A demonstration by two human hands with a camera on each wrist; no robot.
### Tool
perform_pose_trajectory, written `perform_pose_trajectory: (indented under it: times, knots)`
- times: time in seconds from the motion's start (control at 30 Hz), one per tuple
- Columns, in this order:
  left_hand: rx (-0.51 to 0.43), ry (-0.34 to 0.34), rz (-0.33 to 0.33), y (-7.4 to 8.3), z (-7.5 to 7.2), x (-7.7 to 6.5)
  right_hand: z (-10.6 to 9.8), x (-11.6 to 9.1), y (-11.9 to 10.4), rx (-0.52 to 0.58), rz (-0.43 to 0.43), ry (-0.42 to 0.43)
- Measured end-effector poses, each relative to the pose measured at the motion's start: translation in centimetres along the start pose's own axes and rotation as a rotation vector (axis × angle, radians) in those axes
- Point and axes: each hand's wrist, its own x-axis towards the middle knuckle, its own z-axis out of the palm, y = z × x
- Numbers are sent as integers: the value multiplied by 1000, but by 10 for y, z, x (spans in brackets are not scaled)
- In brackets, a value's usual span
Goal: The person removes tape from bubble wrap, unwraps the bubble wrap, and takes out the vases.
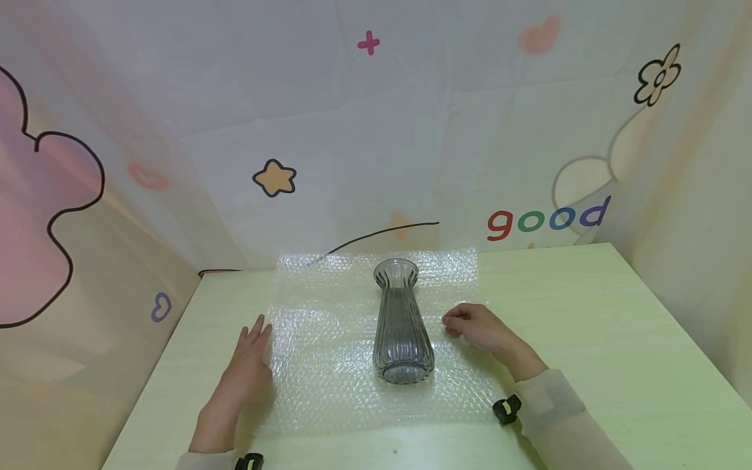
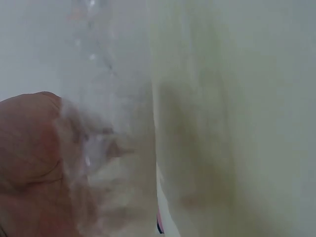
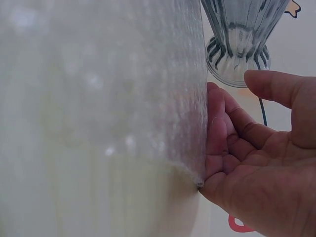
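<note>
A grey ribbed glass vase (image 1: 404,326) lies on its side on a sheet of clear bubble wrap (image 1: 329,365), its flared mouth toward the wall and its base toward me. At the sheet's left edge is my left hand (image 1: 249,369), fingers stretched out; in the left wrist view the wrap's edge overlaps the palm (image 2: 32,153) and hides the fingers. To the right of the vase, my right hand (image 1: 478,326) rests by the sheet's right side. Its fingers (image 3: 239,123) bend loosely against the wrap with the thumb held apart, and nothing is pinched between them.
The pale green table (image 1: 593,339) extends on both sides of the sheet. Behind its back edge hangs a light printed cloth (image 1: 364,143) with stars, hearts and the word "good". Black wrist straps (image 1: 506,410) are worn on both arms.
</note>
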Motion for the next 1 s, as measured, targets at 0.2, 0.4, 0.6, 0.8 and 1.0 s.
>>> perform_pose_trajectory:
  times: [0.2, 0.4, 0.6, 0.8, 1.0]
  knots:
    - [32, -10, 10, 3, 4, 1, 0, -1, -1, 4, 4, -4]
    - [66, -21, 29, 7, 7, 0, 0, -1, -1, 8, 5, -5]
    - [89, -34, 34, 14, 9, 0, 0, 0, -1, 10, -2, -7]
    - [113, -44, 17, 19, 12, 2, 0, 0, -2, 4, -8, -7]
    - [129, -52, 15, 22, 14, 3, 0, -1, -2, 3, -8, -5]
